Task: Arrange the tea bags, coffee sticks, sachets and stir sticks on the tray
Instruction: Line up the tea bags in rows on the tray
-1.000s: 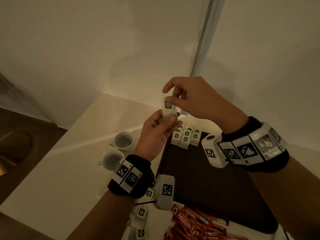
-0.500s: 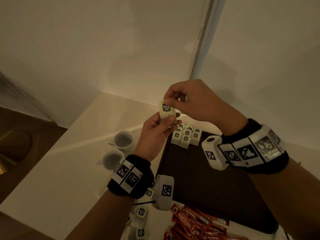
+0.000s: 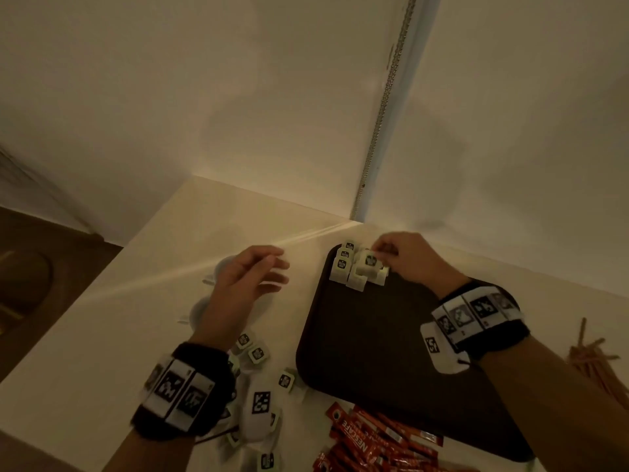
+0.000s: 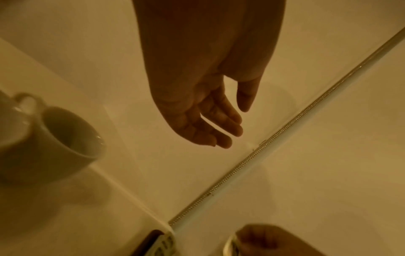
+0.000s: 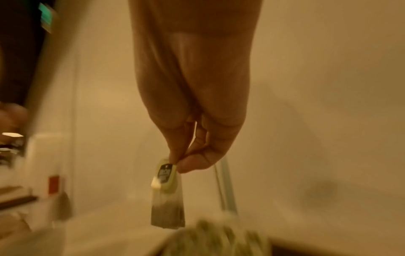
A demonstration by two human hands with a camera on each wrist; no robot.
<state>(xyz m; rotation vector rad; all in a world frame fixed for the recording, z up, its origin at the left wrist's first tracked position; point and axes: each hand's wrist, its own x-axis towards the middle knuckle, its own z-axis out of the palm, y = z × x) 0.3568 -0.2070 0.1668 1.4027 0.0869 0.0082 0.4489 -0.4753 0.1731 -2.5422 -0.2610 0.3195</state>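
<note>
While right hand (image 3: 406, 258) is pinching tea bag (image 3: 368, 261) by tag above cluster (image 3: 343, 267) at tray (image 3: 381, 335) far corner, left hand (image 3: 252, 277) is hovering wide, holding nothing; careless drop risking toppling neat rows.

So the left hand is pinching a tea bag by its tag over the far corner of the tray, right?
Not quite: it is the right hand that pinches the tea bag by its tag over the far corner of the tray. The right wrist view shows it.
</note>
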